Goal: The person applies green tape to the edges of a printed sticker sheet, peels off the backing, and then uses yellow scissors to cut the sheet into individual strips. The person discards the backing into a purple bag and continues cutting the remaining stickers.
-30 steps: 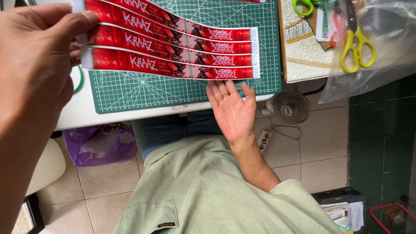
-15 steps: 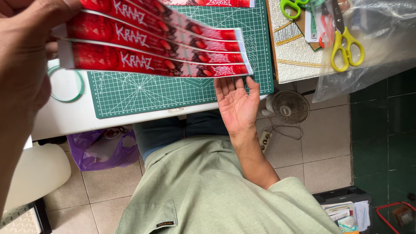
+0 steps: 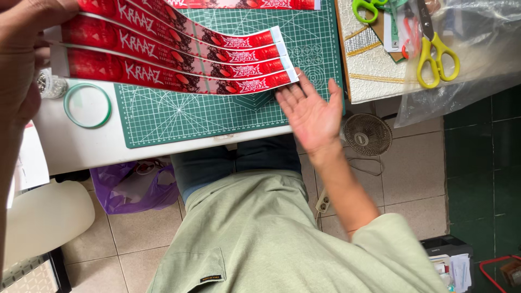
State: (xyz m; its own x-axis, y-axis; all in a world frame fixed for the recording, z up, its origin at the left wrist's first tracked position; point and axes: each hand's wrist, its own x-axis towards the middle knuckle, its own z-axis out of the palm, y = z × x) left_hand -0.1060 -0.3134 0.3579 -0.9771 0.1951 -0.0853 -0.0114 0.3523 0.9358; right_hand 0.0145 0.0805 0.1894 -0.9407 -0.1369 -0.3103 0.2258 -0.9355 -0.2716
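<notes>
My left hand [image 3: 24, 59] is up at the far left, close to the camera, fingers and thumb pinched on the left ends of the red printed strips [image 3: 179, 59], four of them fanned out and held above the table. Below that hand, on the white table [image 3: 76, 152], sits a small cluster of shiny metal bits [image 3: 50, 84] and a green ring [image 3: 87, 105], flat and untouched. The strips arc rightward over the green cutting mat [image 3: 217, 116], their white-tipped right ends free and staggered, not squared up with one another. One more red strip [image 3: 244, 4] lies at the far edge of the mat, apart from the bunch. My right hand [image 3: 310, 111] is open, fingers loosely spread, palm up near the mat's right edge, just below the strips' loose ends; I cannot tell whether a fingertip touches the lowest one. Farther right, on a patterned board [image 3: 369, 59], lie yellow-handled scissors [image 3: 437, 51] and green-handled scissors [image 3: 366, 8], partly beside a clear plastic bag [image 3: 477, 59]. As I judge it, the strips are already cut and gathered at one end, while evening up the free ends and bringing in the stray one is left.
</notes>
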